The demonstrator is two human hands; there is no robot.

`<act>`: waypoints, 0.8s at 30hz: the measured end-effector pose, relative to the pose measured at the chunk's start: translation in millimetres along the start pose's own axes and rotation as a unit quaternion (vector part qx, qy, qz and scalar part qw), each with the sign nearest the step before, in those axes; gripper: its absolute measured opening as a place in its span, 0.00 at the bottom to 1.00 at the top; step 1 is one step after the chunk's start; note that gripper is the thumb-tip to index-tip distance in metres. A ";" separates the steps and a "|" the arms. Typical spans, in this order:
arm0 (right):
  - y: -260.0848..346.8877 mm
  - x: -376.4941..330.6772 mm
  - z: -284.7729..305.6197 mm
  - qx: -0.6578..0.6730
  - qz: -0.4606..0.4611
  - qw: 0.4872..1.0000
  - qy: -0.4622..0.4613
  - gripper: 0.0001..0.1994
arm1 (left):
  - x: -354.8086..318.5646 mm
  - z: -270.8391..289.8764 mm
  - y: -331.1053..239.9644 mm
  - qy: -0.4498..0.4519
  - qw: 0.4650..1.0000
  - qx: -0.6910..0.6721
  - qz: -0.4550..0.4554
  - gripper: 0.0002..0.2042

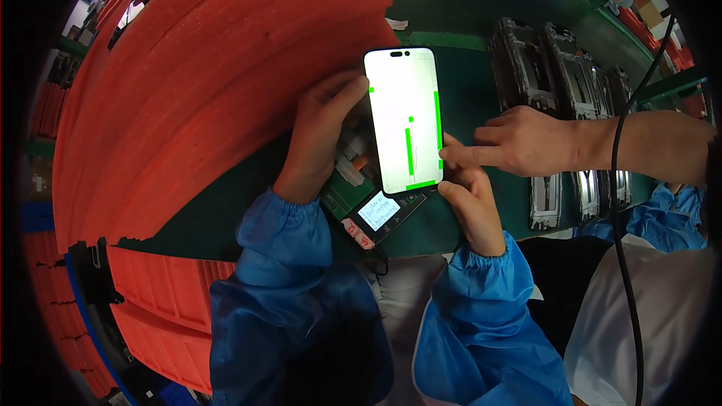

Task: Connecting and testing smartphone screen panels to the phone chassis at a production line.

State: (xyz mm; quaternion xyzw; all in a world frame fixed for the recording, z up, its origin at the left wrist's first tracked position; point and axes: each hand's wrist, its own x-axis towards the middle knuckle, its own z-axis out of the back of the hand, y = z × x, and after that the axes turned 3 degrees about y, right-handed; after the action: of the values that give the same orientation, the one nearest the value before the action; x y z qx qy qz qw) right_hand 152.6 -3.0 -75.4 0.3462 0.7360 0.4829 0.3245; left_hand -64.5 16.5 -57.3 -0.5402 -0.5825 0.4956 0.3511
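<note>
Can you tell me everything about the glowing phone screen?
The phone screen is a tall, glassy-looking rectangle with rounded corners, a dark rim and dark spots near its top. It glows white, with green bars and squares. Leaning slightly, it is held above a green table by the left hand and right hand; another person's hand points at its right edge.

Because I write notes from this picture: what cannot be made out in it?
Head view:
Phone: its back faces away.
Left hand: fingertips hidden behind the phone.
Green board: partly covered by the phone.
Small display: marks too small to read.
Co-worker's forearm: cut off by right edge.
</note>
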 end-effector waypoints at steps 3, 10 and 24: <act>2.4 -6.7 -1.8 0.017 -0.012 1.000 -0.011 0.30 | -0.8 3.0 -0.7 0.014 1.000 0.000 -0.011 0.15; -3.0 -2.8 2.5 0.081 0.018 0.996 0.021 0.31 | 9.8 5.0 1.4 0.036 0.998 -0.042 0.011 0.14; 0.4 6.1 -6.0 -0.063 0.119 0.990 -0.040 0.25 | 3.3 2.4 7.5 0.012 0.998 -0.057 0.006 0.13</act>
State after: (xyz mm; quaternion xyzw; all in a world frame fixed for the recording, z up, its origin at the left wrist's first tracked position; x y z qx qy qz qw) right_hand 144.4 -0.8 -74.0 0.4293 0.6443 0.5488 0.3153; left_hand -65.3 18.7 -65.5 -0.5685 -0.6022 0.4573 0.3242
